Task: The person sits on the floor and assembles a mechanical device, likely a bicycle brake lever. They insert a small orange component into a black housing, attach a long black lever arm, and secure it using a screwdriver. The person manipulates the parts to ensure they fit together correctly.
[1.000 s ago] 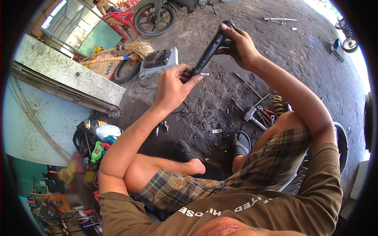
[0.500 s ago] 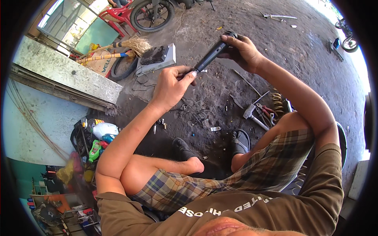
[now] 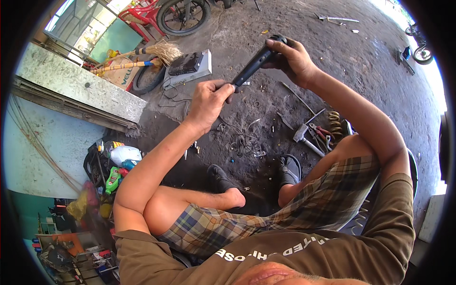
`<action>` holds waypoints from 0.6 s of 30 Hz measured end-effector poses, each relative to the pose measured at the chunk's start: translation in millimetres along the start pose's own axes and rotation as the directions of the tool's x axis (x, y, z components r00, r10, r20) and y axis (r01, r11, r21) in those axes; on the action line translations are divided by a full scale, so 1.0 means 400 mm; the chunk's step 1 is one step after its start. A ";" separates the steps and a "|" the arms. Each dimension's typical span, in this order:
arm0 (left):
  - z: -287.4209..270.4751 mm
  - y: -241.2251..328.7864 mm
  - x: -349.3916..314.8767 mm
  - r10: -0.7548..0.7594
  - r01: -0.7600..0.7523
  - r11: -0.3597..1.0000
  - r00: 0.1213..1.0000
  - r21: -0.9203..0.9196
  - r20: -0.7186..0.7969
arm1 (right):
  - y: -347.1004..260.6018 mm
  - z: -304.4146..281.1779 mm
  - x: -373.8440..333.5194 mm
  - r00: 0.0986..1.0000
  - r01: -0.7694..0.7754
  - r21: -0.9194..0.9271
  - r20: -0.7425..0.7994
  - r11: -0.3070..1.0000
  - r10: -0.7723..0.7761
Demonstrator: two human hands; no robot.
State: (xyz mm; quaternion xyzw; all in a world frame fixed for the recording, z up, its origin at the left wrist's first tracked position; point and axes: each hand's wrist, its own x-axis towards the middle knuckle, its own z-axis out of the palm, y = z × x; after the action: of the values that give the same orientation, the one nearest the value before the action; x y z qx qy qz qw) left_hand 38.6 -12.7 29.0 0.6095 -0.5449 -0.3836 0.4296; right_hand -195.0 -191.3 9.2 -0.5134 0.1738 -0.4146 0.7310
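A black handheld microphone is up in front of me, slanting from lower left to upper right. My left hand is closed on its narrow lower end, thumb and fingers pinching it. Around the thicker head end wrap the thumb and fingers of my right hand, hiding part of it. On the dark ground below lies a loosely coiled thin cable. A grey cardboard box with a dark package on top sits beyond my left hand.
By my right foot are a hammer, red-handled pliers and a coil spring. Bottles crowd the left wall. Brooms, a tyre, a red chair and a motorcycle wheel stand farther off.
The microphone and both hands have stayed nearly in place, with my left hand shifting slightly left. The cable on the ground has moved, and one loop now sticks up.
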 end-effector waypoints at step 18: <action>0.056 0.015 -0.010 0.029 -0.080 0.975 0.971 -0.208 -0.236 | 0.006 0.049 0.011 0.961 0.018 0.094 -0.276 0.995 0.009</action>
State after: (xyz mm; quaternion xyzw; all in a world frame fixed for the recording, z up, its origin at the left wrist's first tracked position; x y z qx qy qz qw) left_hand 15.1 -11.5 27.1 0.5844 -0.4631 -0.3549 0.5640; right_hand -178.0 -182.7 15.8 -0.4156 0.2529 -0.4916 0.7222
